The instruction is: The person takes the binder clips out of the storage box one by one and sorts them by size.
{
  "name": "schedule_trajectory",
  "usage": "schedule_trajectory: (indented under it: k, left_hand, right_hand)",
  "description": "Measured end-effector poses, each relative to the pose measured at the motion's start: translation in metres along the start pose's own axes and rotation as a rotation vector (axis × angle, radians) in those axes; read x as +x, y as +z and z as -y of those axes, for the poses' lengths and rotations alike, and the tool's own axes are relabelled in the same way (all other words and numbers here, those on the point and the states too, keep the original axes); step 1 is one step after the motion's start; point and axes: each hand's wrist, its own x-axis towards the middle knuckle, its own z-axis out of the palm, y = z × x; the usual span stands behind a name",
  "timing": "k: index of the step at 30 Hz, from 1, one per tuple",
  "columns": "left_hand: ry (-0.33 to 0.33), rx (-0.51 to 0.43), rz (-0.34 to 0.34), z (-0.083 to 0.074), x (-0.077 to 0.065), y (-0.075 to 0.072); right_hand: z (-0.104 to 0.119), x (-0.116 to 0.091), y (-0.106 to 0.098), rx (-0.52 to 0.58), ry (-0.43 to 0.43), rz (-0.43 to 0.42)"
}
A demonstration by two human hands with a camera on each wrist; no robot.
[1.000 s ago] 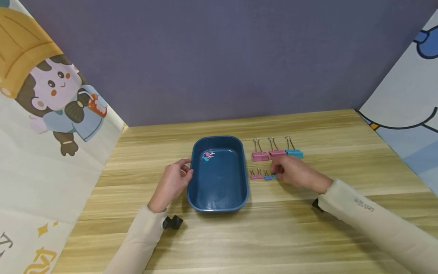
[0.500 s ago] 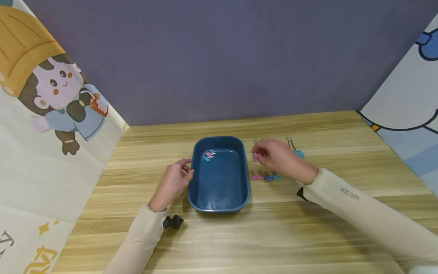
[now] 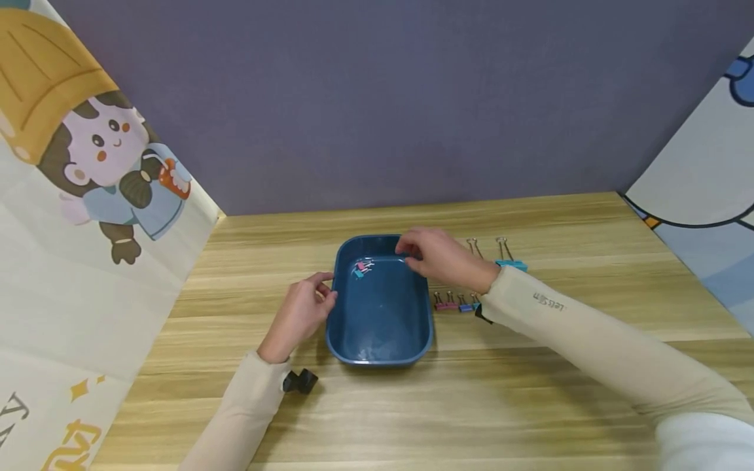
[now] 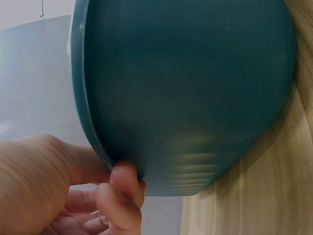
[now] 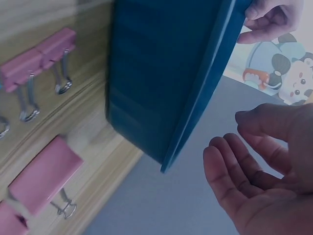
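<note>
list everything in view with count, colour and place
Rounded bin: 1, blue, on the table
Clips in the bin: at least 2, pink and teal, far left inside
Large pink binder clips: 2, pink, right of bin
Large teal binder clip: 1, teal, beyond those
Small binder clips: 4, two pink, one blue, one teal, nearer row
Table: 1, wood-grain, underneath
Backdrop: 1, purple-grey, behind
Cartoon panels: 2, mostly pale, either side
Wrist devices: 2, black, at wrists
Sleeves: 2, beige, both arms
Left hand: 1, pinching bin's left rim
Right hand: 1, above bin's far-right corner

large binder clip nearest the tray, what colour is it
The clip is pink, clearest in the right wrist view.
</note>
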Motion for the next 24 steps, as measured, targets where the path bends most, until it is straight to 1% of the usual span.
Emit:
schedule_trajectory:
  k: [5, 8, 14, 18, 24]
  left_hand:
    - [-0.011, -0.003, 0.005, -0.001, 0.000, 0.000]
    - [-0.024, -0.005, 0.013, -0.002, -0.001, -0.001]
    - [-0.032, -0.006, 0.028, -0.002, 0.000, -0.001]
    - [-0.021, -0.005, 0.027, -0.002, 0.000, -0.001]
    - [-0.015, -0.006, 0.033, -0.002, 0.000, -0.002]
  right_hand:
    - [0.000, 0.016, 0.006, -0.041, -0.058, 0.015]
    - [0.002, 0.024, 0.010, -0.042, -0.078, 0.034]
    - [0.005, 0.038, 0.017, -0.023, -0.083, 0.101]
    - [0.007, 0.046, 0.021, -0.013, -0.086, 0.143]
    - [0.007, 0.057, 0.030, -0.045, -0.107, 0.202]
